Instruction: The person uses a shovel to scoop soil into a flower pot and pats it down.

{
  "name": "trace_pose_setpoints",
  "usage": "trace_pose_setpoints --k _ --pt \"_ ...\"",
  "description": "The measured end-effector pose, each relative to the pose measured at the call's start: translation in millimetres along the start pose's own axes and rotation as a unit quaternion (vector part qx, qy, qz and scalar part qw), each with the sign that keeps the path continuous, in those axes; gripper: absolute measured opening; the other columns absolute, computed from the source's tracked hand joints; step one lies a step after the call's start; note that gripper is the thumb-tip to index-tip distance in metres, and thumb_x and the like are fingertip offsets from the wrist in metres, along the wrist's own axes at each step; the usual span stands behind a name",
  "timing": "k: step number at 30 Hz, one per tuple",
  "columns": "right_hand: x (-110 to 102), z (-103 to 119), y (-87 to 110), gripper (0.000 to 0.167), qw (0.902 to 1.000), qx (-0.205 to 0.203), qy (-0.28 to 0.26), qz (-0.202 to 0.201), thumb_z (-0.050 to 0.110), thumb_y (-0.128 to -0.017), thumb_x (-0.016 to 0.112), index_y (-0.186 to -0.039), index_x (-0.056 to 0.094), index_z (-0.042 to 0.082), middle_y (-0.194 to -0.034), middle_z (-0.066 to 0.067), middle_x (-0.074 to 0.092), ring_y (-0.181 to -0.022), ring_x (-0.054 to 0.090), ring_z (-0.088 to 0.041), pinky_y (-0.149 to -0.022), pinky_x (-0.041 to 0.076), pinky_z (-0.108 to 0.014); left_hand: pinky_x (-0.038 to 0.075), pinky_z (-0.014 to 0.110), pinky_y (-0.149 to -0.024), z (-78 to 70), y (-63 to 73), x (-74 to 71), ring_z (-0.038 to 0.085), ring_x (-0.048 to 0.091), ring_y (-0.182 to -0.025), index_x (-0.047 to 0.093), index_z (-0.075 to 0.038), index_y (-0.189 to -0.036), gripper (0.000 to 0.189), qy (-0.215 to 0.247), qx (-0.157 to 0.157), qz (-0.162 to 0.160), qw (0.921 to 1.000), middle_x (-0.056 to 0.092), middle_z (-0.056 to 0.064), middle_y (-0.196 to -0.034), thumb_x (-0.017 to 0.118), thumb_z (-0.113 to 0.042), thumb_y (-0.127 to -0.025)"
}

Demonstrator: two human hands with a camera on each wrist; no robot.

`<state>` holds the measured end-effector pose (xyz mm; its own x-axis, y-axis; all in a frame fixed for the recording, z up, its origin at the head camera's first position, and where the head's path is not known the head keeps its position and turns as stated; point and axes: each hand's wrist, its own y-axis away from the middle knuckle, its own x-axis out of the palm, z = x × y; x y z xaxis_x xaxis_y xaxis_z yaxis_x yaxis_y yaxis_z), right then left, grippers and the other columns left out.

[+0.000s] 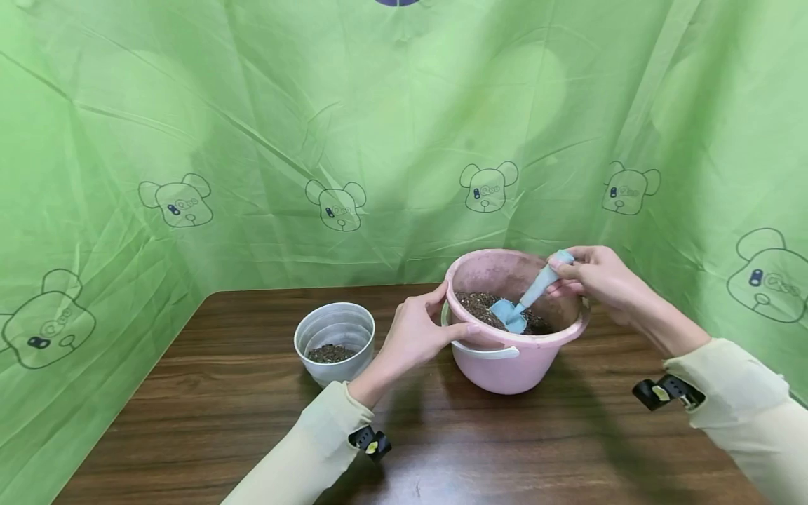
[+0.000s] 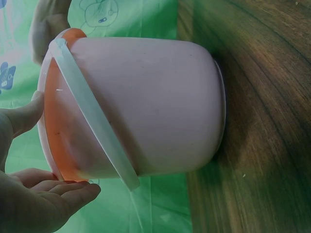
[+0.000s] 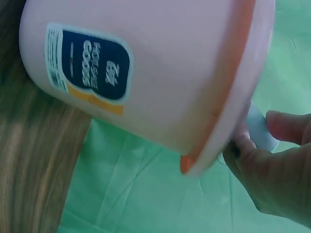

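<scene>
A pink bucket (image 1: 505, 365) with a pale handle (image 1: 486, 352) stands on the table, dark soil (image 1: 476, 306) inside it. My left hand (image 1: 421, 326) holds its rim on the left side, thumb over the near edge and fingers at the far left. My right hand (image 1: 596, 277) grips the upper end of a light blue trowel (image 1: 536, 289) over the bucket's right rim. The trowel tilts down to the left, its blade in the soil. In the right wrist view, the bucket wall (image 3: 160, 87) hides the blade.
A grey-white pot (image 1: 334, 319) with a little soil at its bottom stands left of the bucket, close to my left forearm. Both stand on a dark wooden table (image 1: 227, 393). Green printed cloth (image 1: 391, 140) hangs behind and at both sides.
</scene>
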<state>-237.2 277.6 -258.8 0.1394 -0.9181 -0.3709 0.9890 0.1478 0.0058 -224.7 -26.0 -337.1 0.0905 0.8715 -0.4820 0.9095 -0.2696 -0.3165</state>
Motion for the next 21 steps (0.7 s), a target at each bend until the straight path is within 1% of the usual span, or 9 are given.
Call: trace_pose_setpoints --k 4,5,8,12,14,16,17,21 --pt "0.8 -1.4 -0.5 0.047 0.9996 0.007 -0.027 0.008 0.006 -0.112 0.048 -0.145 0.034 -0.023 -0.095 -0.007 0.072 -0.081 0.073 -0.011 -0.082 0.062 -0.028 0.046 0.030 -0.061 -0.6 -0.3 0.0 0.010 0.049 -0.065 0.050 -0.017 -0.157 0.093 -0.003 -0.002 0.001 1.0000 0.057 -0.003 -0.070 0.092 -0.046 -0.080" --pt "1.0 -1.6 -0.7 0.047 0.9993 0.007 -0.036 0.009 0.006 -0.111 0.048 -0.145 0.033 -0.023 -0.094 -0.007 0.073 -0.080 0.073 -0.011 -0.082 0.062 -0.027 0.048 0.029 -0.064 -0.8 -0.1 -0.1 0.009 0.051 -0.066 0.050 -0.016 -0.157 0.093 -0.002 -0.001 -0.001 1.0000 0.061 -0.004 -0.072 0.093 -0.046 -0.080" --pt "0.8 -1.9 0.1 0.044 0.9982 0.013 -0.057 0.011 0.007 -0.112 0.048 -0.142 0.036 -0.022 -0.091 -0.006 0.074 -0.078 0.074 -0.010 -0.080 0.062 -0.027 0.048 0.028 -0.065 -1.2 0.4 -0.4 0.008 0.053 -0.067 0.051 -0.015 -0.156 0.092 -0.002 -0.003 -0.002 1.0000 0.063 -0.006 -0.073 0.093 -0.045 -0.080" --pt "1.2 -2.6 1.2 0.042 0.9966 0.019 -0.079 0.013 0.009 -0.112 0.049 -0.139 0.038 -0.021 -0.090 -0.006 0.075 -0.076 0.074 -0.010 -0.078 0.062 -0.027 0.044 0.028 -0.059 -0.6 0.2 -0.3 0.008 0.048 -0.063 0.051 -0.016 -0.157 0.092 0.000 -0.004 0.000 1.0000 0.055 -0.006 -0.068 0.093 -0.045 -0.080" --pt "1.5 -2.7 1.3 0.041 0.9964 0.019 -0.081 0.015 0.009 -0.112 0.050 -0.138 0.039 -0.021 -0.091 -0.007 0.074 -0.076 0.074 -0.011 -0.078 0.062 -0.027 0.042 0.028 -0.057 -0.5 -0.1 -0.3 0.009 0.046 -0.062 0.051 -0.016 -0.157 0.092 0.001 -0.002 0.000 1.0000 0.052 -0.004 -0.067 0.093 -0.045 -0.080" --pt "1.4 -2.4 1.2 0.040 0.9961 0.019 -0.085 0.015 0.009 -0.112 0.051 -0.137 0.040 -0.020 -0.091 -0.007 0.075 -0.077 0.074 -0.011 -0.079 0.062 -0.027 0.044 0.028 -0.059 -1.3 -0.3 -0.7 0.009 0.048 -0.063 0.051 -0.016 -0.156 0.092 0.000 0.001 -0.001 1.0000 0.055 -0.004 -0.068 0.093 -0.045 -0.079" --pt "1.2 -2.5 1.1 0.039 0.9959 0.020 -0.087 0.016 0.009 -0.112 0.051 -0.136 0.041 -0.020 -0.091 -0.007 0.075 -0.077 0.075 -0.012 -0.079 0.062 -0.027 0.046 0.027 -0.063 -1.8 -0.2 -0.9 0.009 0.051 -0.066 0.051 -0.016 -0.156 0.092 -0.001 0.002 -0.002 1.0000 0.060 -0.004 -0.071 0.093 -0.045 -0.080" --pt "0.6 -3.1 1.3 0.037 0.9949 0.025 -0.097 0.014 0.007 -0.111 0.050 -0.135 0.041 -0.020 -0.089 -0.008 0.075 -0.075 0.075 -0.012 -0.078 0.062 -0.027 0.047 0.029 -0.064 -1.7 -0.5 -0.8 0.010 0.052 -0.067 0.051 -0.018 -0.157 0.091 -0.005 0.001 0.001 1.0000 0.061 -0.002 -0.073 0.092 -0.046 -0.080"
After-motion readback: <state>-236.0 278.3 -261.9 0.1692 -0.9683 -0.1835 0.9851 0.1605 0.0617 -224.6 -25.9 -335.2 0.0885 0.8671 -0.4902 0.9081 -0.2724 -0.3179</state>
